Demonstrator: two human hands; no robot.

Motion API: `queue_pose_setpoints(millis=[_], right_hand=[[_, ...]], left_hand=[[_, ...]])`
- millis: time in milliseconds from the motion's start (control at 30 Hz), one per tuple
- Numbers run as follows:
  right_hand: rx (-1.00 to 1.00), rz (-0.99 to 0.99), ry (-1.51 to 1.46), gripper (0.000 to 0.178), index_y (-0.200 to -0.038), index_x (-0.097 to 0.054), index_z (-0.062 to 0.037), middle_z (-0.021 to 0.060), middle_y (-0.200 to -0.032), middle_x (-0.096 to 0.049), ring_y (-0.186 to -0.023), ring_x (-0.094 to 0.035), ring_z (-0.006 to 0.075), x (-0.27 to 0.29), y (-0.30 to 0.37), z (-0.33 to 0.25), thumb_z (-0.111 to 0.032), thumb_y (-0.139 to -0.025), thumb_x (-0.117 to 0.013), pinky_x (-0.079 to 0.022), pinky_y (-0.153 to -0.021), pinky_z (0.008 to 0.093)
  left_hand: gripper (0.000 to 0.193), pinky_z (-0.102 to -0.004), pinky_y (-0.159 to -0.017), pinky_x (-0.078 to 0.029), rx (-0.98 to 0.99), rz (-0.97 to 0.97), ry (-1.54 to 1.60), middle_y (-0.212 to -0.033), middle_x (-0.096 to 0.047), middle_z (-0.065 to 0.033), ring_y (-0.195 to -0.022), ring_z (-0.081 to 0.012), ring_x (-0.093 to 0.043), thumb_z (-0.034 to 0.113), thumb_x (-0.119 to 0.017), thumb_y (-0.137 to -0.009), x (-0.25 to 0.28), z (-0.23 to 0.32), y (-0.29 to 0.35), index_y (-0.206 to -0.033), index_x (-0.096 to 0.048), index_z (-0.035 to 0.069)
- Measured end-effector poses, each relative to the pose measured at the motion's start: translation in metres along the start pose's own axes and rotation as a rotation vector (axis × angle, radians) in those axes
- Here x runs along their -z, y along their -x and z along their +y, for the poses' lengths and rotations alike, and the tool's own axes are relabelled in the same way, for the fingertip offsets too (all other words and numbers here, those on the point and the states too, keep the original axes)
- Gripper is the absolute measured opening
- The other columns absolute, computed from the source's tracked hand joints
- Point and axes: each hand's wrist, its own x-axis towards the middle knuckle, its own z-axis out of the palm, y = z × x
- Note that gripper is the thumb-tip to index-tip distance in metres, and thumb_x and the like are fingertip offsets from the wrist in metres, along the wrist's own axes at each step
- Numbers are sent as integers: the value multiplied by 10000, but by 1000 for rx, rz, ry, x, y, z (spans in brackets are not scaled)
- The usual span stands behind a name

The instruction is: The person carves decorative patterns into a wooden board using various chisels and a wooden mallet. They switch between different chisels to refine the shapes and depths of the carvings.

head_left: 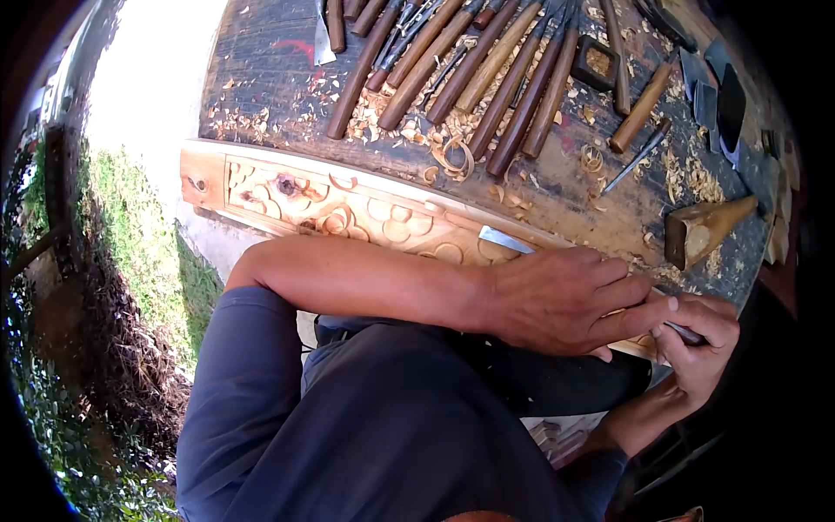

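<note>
A long pale wooden board (pixel 300 165) carved with flowers and leaves lies along the near edge of the workbench. My left hand (pixel 565 300) rests over its right part, fingers curled; what they grip, if anything, is hidden. Beyond my left wrist a flat metal blade (pixel 506 239) lies on the board, its other end out of sight under the hand. Close against the left fingertips, my right hand (pixel 703 344) is closed round a dark-handled carving tool (pixel 687 333). Only a short piece of its handle shows; the working end is covered by my hands.
Several wooden-handled carving chisels (pixel 426 78) lie in a row across the workbench (pixel 270 52) among curled shavings (pixel 452 157). At the right are a wooden mallet (pixel 709 230), a thin metal tool (pixel 637 157) and a dark square ring (pixel 597 63). Grass (pixel 130 226) lies left.
</note>
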Motion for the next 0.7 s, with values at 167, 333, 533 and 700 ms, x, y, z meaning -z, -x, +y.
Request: queue_pose_setpoints(millis=[167,333,533,700], right_hand=[[-20,-4,12,263,-989,-781,5,79,-668,-672,-534,-644,167,-3,-2,2,78,-745,-846,-454,-501,304],[-25,9,78,241,-936,-787,9,79,-667,-667,-558,-657,194,-6,-2,1,79,-714,-846,-464,-526,322],[-29,12,42,232,-924,-778,13,96,-698,-694,-567,-667,194,-8,2,6,84,-713,-844,-475,-538,312],[-47,10,-46,231,-907,-784,23,112,-729,-718,-593,-682,185,-32,-17,1,81,-696,-858,-489,-561,312]], left_hand=[[860,-339,-680,-510,12,-16,-71,-1159,-605,-75,-936,-220,-603,473,-709,-894,-5,-1,2,-1571,-481,-6],[853,-336,-688,-518,20,-53,-96,-1109,-590,-62,-924,-212,-597,476,-704,-894,-1,0,1,-1566,-490,-5],[828,-318,-671,-511,33,-53,-122,-1076,-578,-51,-907,-202,-600,493,-687,-926,-1,1,1,-1567,-499,3],[776,-322,-683,-512,153,-35,-207,-1048,-571,-41,-914,-189,-604,478,-658,-977,10,8,10,-1579,-505,13]])
